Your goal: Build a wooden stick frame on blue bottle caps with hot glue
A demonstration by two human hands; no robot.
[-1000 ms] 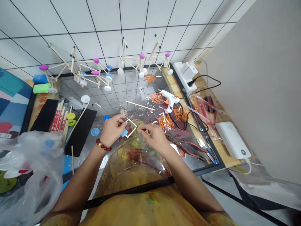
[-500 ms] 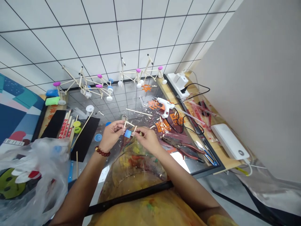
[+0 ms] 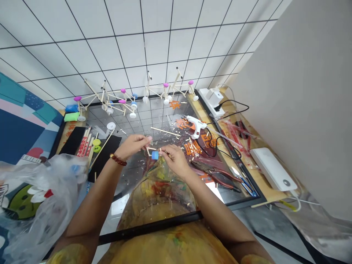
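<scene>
Pinching one end of a small stick frame [image 3: 152, 148]: the right hand [image 3: 175, 161], thumb and fingers closed on pale wood, in front of the stained apron [image 3: 162, 187]. Left hand [image 3: 133, 145]: fingertips bunched at the frame's other end; whether they grip or merely touch, I cannot tell from where I stand. Item, one blue piece [image 3: 155, 156], close against the frame; joined or separate, unclear. Items to the right: white glue gun [image 3: 197, 125] lying on the dark tabletop [image 3: 132, 128], cord [image 3: 202, 150] looped beside it; red-handled pliers [image 3: 220, 176]. Item ahead: one loose stick [image 3: 165, 131]. Hazards, in my judgement: a thin joint could skew or snap if the hands pull unevenly; a forearm catching the cord could drag the glue gun; wood scraps [image 3: 193, 147] could cling to any tacky joint.
</scene>
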